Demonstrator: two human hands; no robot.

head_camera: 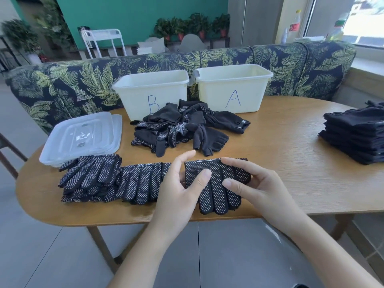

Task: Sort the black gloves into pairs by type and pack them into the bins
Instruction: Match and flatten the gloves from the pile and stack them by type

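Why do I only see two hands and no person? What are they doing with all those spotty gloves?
The camera sits on the person's head and looks down, so you see only their arms and hands. There is no machine here.

The left hand and right hand both hold a dotted glove at the near edge of the wooden table. Beside it, to the left, lie more dotted gloves, already laid together. In the middle is a mixed heap of gloves not yet sorted.

Behind stand two white bins, one marked B and one marked A. Clear lids lie at the left, and a neat stack of plain black gloves at the right.
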